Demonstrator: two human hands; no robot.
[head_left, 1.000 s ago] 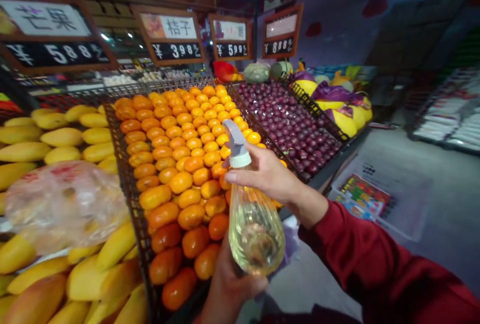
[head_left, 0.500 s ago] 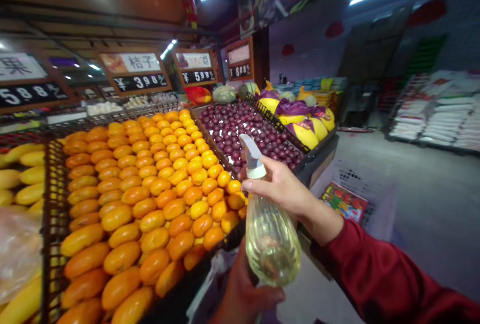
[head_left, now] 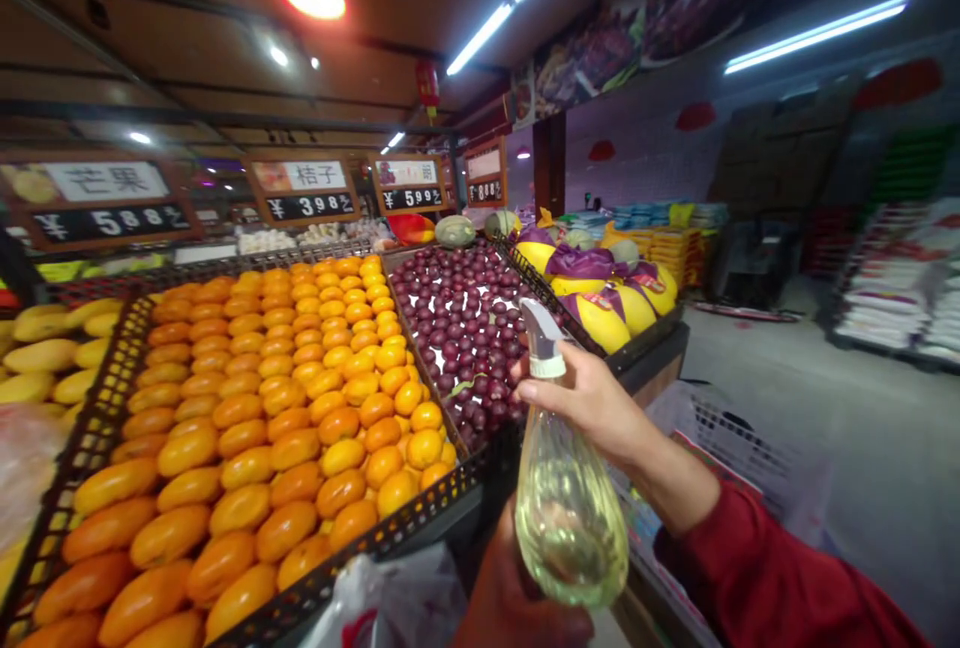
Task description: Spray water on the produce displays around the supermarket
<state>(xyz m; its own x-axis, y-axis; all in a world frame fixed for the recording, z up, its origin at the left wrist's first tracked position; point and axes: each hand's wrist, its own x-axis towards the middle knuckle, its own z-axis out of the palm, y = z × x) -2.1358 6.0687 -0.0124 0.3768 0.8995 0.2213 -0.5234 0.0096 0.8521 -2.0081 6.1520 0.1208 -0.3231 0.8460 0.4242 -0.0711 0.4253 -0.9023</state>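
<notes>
Head view, spray bottle [head_left: 571, 513] gripped at the neck by fingers of right hand [head_left: 596, 406], base clasped in left hand [head_left: 508, 590], near front edge of purple-fruit crate [head_left: 501, 448]

Glossy, ribbed bottle [head_left: 574, 513]; smooth plastic spray head [head_left: 541, 332]; cloth sleeve [head_left: 780, 558].

A dark red, softly creased sleeve [head_left: 776, 563] ends above the wrist of the bare right hand [head_left: 592, 403].

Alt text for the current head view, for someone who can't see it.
The right hand holds a yellowish transparent spray bottle by its neck, the left hand at its base. Beyond are orange fruit, purple fruit and partly wrapped yellow fruit.
</notes>
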